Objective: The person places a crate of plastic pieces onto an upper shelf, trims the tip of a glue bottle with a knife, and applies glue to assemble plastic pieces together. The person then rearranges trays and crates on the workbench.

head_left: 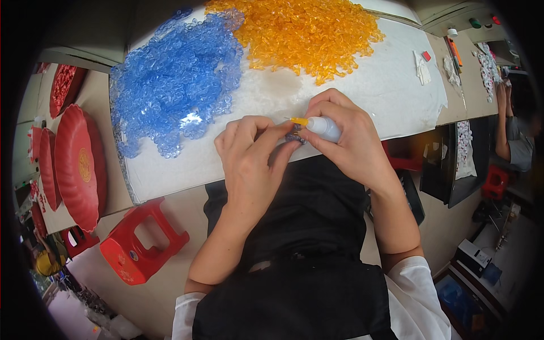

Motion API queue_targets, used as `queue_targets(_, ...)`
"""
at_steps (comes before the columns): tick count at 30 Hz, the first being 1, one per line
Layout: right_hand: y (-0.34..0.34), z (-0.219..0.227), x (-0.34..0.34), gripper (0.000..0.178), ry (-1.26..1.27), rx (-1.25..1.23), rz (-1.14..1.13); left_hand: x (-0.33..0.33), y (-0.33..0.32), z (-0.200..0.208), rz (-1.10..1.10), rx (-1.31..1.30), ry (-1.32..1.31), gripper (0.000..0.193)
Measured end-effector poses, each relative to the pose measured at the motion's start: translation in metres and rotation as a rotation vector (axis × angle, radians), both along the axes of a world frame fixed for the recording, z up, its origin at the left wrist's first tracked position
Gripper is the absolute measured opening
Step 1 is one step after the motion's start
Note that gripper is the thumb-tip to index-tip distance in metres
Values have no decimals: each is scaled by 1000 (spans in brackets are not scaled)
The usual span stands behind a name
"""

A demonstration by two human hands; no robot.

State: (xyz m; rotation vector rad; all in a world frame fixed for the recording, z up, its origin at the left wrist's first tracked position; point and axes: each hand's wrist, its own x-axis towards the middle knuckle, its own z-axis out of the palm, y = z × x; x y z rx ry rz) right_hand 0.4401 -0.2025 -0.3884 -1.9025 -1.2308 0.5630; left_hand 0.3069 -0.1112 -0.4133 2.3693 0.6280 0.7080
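My left hand [249, 156] pinches a small cluster of blue and clear beads [294, 136] between thumb and fingers at the near edge of the white work board [385, 90]. My right hand [345, 139] grips a small white squeeze bottle [324, 127] with a yellow nozzle [298, 120] lying sideways, its tip pointing left just above the bead piece. Both hands meet over the board's front edge, above my black apron.
A large heap of blue translucent beads [175, 79] lies at the board's left, an orange heap [306, 31] at the back. Red round trays [79, 164] stand at far left, a red plastic stool [141, 241] on the floor. Another person's arm [503, 122] shows at right.
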Motion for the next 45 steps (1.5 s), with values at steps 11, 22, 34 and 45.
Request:
queue_targets(11, -17, -3, 14, 12, 305, 121, -199, -1, 0, 0, 6, 33, 17, 28)
queue_targets(22, -22, -17, 20, 22, -427, 121, -264, -14, 0, 1, 51, 19, 26, 31)
queue_targets(34, -65, -2, 7, 39, 293, 204, -268, -2, 0, 3, 11, 14, 50, 30)
queue_targets(45, -59, -24, -10, 35, 616, 594, -333, -1, -1, 0, 23, 22, 40, 27)
